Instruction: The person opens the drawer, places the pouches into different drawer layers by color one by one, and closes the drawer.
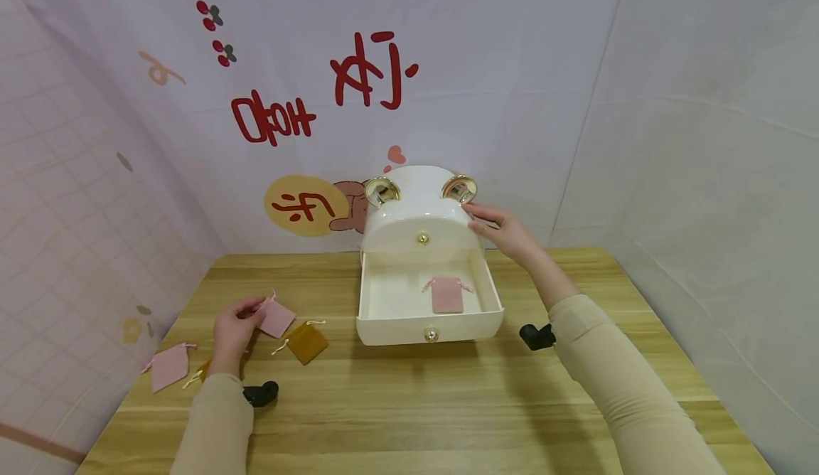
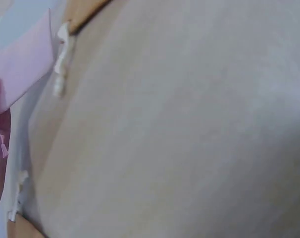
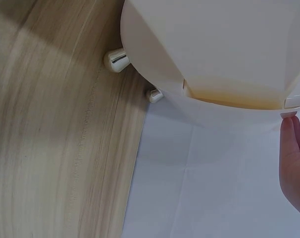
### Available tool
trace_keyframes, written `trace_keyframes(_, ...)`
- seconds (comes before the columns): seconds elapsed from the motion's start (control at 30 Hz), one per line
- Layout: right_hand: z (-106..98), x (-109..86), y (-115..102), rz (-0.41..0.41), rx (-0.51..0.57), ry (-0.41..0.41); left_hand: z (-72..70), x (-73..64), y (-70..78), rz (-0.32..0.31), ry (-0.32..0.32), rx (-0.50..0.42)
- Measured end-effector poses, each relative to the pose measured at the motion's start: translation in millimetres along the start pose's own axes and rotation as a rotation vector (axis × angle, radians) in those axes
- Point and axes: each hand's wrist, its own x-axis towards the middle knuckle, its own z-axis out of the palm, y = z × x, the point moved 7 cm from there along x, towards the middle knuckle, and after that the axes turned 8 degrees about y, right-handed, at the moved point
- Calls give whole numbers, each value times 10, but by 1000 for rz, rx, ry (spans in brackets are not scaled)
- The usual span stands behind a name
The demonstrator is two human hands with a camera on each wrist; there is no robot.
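In the head view my left hand (image 1: 233, 333) pinches a pink drawstring pouch (image 1: 276, 318) at its gathered end; the left wrist view shows the pink pouch (image 2: 26, 67) lifted off the table. A mustard drawstring pouch (image 1: 307, 342) lies just right of it. At the back stands a white two-drawer box (image 1: 416, 208) with gold round ears and small gold legs. Its lower drawer (image 1: 390, 329) is pulled out, with another pink pouch (image 1: 447, 295) lying inside. My right hand (image 1: 508, 235) rests on the box's upper right side, fingers fairly straight; the right wrist view shows the fingertips (image 3: 287, 126) touching its edge.
Another pink pouch (image 1: 169, 367) lies at the table's left edge. A second mustard pouch (image 1: 203, 372) is partly hidden by my left wrist. The wooden table (image 1: 409, 411) meets a printed cloth backdrop (image 1: 499, 105) behind the box, with cloth walls on both sides.
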Motion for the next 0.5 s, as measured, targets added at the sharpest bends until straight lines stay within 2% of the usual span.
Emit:
trace_keyframes(0.27, -3, 2, 6, -2, -12, 2, -54, 44, 100, -59, 0, -9)
trace_keyframes(0.5, -7, -7, -2, -4, -9, 3, -77, 106, 312, -33, -7, -54)
